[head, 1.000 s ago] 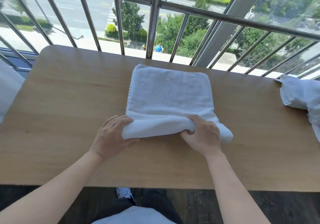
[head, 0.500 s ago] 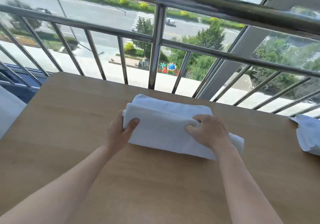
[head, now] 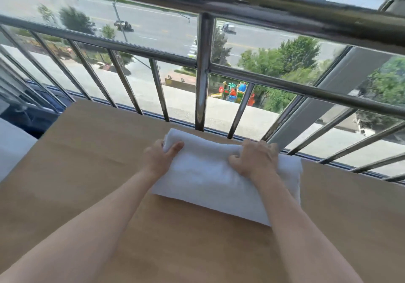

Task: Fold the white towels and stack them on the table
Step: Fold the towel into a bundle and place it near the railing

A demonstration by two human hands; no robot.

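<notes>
A folded white towel [head: 210,179] lies near the far edge of the wooden table [head: 92,173], close to the railing. My left hand [head: 161,158] grips its far left corner, thumb on top and fingers behind the fold. My right hand [head: 255,156] holds the far edge further right, fingers curled over the towel's top. The towel's near edge rests flat on the table.
A metal railing [head: 202,72] with slanted bars runs right behind the table's far edge, with a street and trees far below. A white surface [head: 11,149] shows at the left edge.
Both hands have folded the towel's near half over and pushed the bundle away to the table's far edge. The view has tilted up; the other towel at the right has left the frame.
</notes>
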